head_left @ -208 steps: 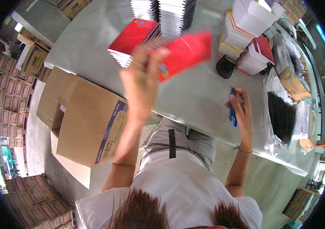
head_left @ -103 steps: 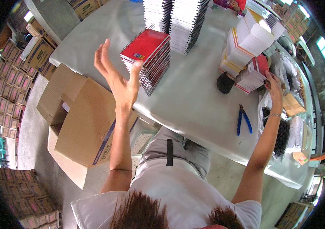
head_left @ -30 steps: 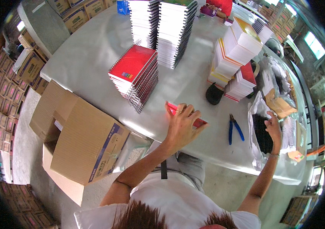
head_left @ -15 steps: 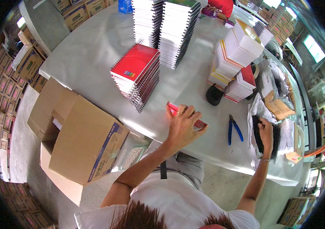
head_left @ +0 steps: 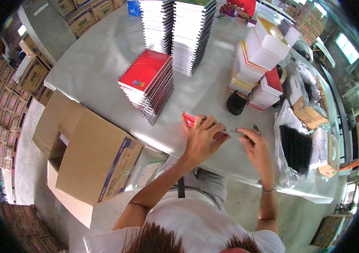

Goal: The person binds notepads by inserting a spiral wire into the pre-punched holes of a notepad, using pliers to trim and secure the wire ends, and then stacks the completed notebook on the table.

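- Head view: the left hand (head_left: 202,137) bends over a thin pad with a glossy red cover (head_left: 189,119), its fingers grasping it across the middle so both red ends show past the knuckles.
- That red pad is at the near side of the grey sheet-covered counter (head_left: 213,84), just inside the long front edge, which slants down toward the right.
- The right hand (head_left: 257,152), slightly blurred, is just beside the pad's right end, thumb and forefinger pinching a thin dark spiral coil (head_left: 239,133); whether the coil has entered the pad, I cannot tell.
- Blue-handled pliers (head_left: 255,127) lie behind the right hand, only their tip showing.
- A strip of bare counter runs between the left hand and the stack of red spiral-bound notebooks (head_left: 147,84), with more bare surface reaching back past it toward the far side.
- Two tall white stacks with black spirals (head_left: 192,38) rise behind the red stack.
- Room narrows on the right, where white page blocks with yellow and orange edges (head_left: 257,55), a rounded black object (head_left: 236,103) and a mat of black coils (head_left: 296,149) on crumpled white wrapping (head_left: 281,122) crowd that side.
- An opened brown cardboard box (head_left: 97,156) stands against the left front edge.
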`<state>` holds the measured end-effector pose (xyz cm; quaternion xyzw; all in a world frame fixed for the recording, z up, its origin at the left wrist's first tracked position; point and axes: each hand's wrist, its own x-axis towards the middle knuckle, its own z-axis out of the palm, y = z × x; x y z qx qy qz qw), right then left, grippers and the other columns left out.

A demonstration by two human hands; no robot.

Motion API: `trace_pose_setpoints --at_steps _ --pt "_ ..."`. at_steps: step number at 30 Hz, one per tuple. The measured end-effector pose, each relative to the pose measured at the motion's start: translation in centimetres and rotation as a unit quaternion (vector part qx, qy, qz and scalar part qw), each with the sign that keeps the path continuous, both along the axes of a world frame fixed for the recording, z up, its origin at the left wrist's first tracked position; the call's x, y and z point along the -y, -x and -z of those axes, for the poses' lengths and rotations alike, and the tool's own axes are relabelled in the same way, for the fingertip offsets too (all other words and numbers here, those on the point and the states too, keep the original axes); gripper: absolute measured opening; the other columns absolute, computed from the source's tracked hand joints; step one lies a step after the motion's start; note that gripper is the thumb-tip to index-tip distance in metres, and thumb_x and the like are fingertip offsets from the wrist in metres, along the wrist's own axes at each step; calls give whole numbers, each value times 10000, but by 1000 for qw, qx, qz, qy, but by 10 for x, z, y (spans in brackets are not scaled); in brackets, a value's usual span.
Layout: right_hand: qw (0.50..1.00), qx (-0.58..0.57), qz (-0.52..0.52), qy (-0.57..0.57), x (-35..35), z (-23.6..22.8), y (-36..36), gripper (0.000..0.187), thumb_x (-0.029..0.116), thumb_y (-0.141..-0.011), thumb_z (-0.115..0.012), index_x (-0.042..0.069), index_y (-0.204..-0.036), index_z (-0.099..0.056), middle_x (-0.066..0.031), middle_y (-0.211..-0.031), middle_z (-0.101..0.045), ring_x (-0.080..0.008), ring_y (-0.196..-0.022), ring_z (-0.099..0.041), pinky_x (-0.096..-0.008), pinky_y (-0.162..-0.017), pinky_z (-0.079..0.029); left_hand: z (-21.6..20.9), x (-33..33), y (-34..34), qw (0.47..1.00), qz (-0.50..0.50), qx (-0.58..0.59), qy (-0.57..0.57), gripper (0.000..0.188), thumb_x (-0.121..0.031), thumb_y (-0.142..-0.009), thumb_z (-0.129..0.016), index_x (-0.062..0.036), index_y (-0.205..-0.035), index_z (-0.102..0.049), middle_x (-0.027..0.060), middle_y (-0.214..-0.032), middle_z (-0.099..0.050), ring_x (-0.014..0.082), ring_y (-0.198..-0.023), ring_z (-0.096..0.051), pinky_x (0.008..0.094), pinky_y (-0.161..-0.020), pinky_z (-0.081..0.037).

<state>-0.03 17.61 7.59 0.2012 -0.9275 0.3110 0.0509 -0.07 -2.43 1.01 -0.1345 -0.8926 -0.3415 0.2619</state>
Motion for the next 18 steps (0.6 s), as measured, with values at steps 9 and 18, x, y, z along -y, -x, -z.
trace_pose_setpoints --at_steps 9,18 --pt "998 -52 -1 42 16 26 5 189 131 -912 -659 85 -1095 -672 -71 -936 -663 -252 -803 -616 -399 -844 -411 0 8 0 999 30 21 12 259 -350 -775 -792 -259 -1007 -721 -39 -981 -562 221 -1088 -492 600 -996 -246" --pt "992 -122 0 15 14 32 2 216 93 -885 -689 102 -1099 -667 -55 -999 -655 -238 -945 -606 -399 -922 -384 0 9 3 999 41 27 1 246 -346 -759 -810 -273 -983 -737 -40 -966 -553 220 -1097 -486 582 -999 -237"
